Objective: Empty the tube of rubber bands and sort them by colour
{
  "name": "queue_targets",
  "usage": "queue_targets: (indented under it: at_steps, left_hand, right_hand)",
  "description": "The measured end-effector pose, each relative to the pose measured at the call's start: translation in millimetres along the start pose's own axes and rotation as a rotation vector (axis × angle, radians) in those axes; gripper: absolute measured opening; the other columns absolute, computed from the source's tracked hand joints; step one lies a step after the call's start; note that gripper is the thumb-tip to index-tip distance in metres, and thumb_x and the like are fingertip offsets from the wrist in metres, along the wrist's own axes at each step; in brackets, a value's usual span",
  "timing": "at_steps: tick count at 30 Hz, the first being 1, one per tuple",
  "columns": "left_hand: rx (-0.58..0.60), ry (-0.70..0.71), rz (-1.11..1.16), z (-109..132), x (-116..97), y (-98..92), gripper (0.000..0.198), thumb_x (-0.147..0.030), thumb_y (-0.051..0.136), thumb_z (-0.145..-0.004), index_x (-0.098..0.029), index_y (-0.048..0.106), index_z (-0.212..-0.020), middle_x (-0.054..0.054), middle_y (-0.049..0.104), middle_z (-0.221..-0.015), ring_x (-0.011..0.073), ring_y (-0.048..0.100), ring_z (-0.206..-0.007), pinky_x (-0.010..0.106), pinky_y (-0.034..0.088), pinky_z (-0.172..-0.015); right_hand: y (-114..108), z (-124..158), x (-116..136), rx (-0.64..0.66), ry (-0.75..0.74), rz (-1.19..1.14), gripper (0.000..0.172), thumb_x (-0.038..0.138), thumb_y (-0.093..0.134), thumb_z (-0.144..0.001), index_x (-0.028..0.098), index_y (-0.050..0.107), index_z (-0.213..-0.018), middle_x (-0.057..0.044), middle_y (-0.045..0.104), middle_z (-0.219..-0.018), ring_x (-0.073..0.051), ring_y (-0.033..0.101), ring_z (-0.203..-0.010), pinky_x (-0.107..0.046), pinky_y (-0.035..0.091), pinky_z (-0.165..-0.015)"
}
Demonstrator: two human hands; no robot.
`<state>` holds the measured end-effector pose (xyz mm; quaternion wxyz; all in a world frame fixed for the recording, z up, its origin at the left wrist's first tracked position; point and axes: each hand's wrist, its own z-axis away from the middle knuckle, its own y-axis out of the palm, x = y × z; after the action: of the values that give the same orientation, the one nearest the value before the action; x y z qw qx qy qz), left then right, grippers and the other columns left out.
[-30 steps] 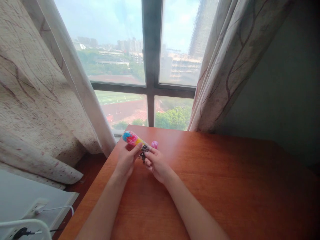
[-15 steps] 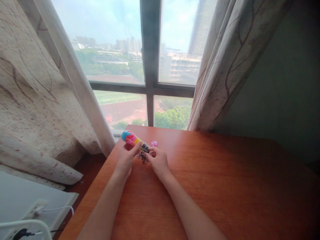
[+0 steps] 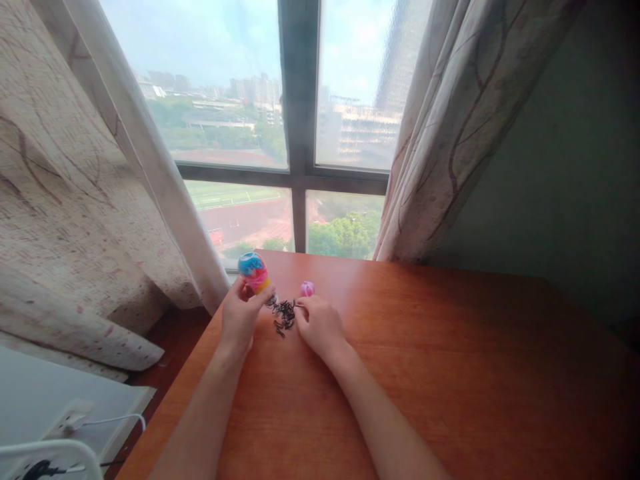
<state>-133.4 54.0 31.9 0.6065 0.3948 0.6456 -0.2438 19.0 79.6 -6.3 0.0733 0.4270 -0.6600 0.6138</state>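
My left hand [image 3: 240,313] is closed around a clear container [image 3: 254,272] with blue, pink and yellow contents. It is held tilted, its lower end by a small pile of black loops [image 3: 285,312] that look like small elastic bands. Some of the pile lies loose on the table. To the right of the pile, my right hand [image 3: 320,323] has its thumb and fingers pinched together on a small dark piece, probably one of the black loops. Just behind that hand sits a round pink-and-white striped piece [image 3: 307,288].
The wooden table [image 3: 425,373] reaches to the window [image 3: 300,177] at the back. Patterned curtains [image 3: 95,167] hang on both sides. Down on the left are a wall socket with a plugged-in white cable [image 3: 113,419] and a white curved tube [image 3: 60,445].
The container has turned more upright, its lower end shifting left, away from my right hand. More of the black loops now show on the table. The right hand stays near the pile, fingers pinched.
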Motion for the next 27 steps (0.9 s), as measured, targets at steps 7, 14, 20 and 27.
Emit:
queue_targets:
  at_steps: [7,14,20,27]
  left_hand:
    - [0.032,0.016,-0.01,0.2,3.0,-3.8,0.033,-0.025,0.085,-0.058,-0.019,0.067,-0.085,-0.003,0.068,-0.078,0.0131,0.06,-0.072,0.022,0.046,-0.07]
    - [0.066,-0.012,0.012,1.1,1.0,-2.4,0.036,-0.028,0.085,-0.061,-0.018,0.069,-0.091,-0.001,0.07,-0.084,0.0148,0.062,-0.077,0.023,0.046,-0.075]
    - [0.075,-0.076,0.071,2.8,-2.4,-0.1,0.038,-0.029,0.088,-0.058,-0.014,0.07,-0.089,0.001,0.071,-0.083,0.0151,0.063,-0.078,0.024,0.047,-0.075]
    - [0.034,-0.201,0.22,3.5,-2.3,-0.7,0.041,-0.033,0.087,-0.058,-0.015,0.065,-0.086,0.0,0.068,-0.084,0.0126,0.064,-0.073,0.023,0.052,-0.068]
  right_hand:
    - [5.3,6.1,9.8,0.119,-0.133,0.043,0.023,0.025,0.057,-0.086,0.029,0.07,-0.105,-0.004,0.071,-0.098,-0.02,0.066,-0.084,-0.027,0.046,-0.071]
    - [4.9,5.9,6.8,0.116,-0.162,-0.092,0.027,0.017,0.058,-0.08,0.029,0.074,-0.098,-0.002,0.075,-0.093,-0.02,0.067,-0.083,-0.026,0.046,-0.073]
    - [10.8,4.2,7.0,-0.006,-0.092,-0.282,0.028,0.018,0.05,-0.088,0.019,0.074,-0.102,-0.002,0.073,-0.078,-0.014,0.062,-0.063,-0.021,0.044,-0.06]
    - [12.9,11.0,19.3,-0.158,-0.099,-0.637,0.027,0.022,0.053,-0.086,0.014,0.073,-0.103,0.003,0.058,-0.062,-0.009,0.046,-0.05,-0.02,0.035,-0.049]
